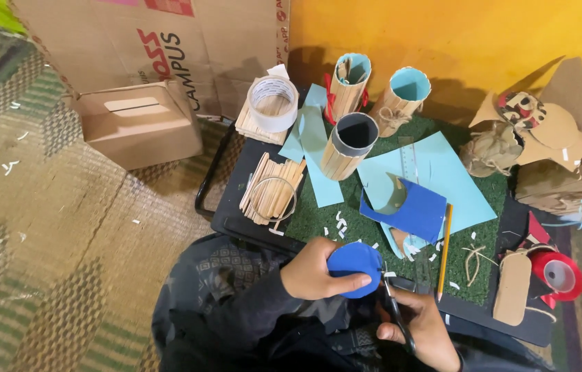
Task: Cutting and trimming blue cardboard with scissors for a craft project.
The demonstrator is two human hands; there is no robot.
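Observation:
My left hand grips a rounded piece of dark blue paper just above my lap. My right hand holds black scissors, whose blades point up into the lower right edge of that blue piece. Right beyond my hands lies a green mat on a small black table. A dark blue sheet with a curved cut-out rests on light blue paper there, with small white paper scraps scattered around it.
Three stick-covered cups stand at the back of the mat, next to a tape roll and a pile of wooden sticks. A pencil, red ribbon spool, cardboard shapes and a cardboard box surround the table.

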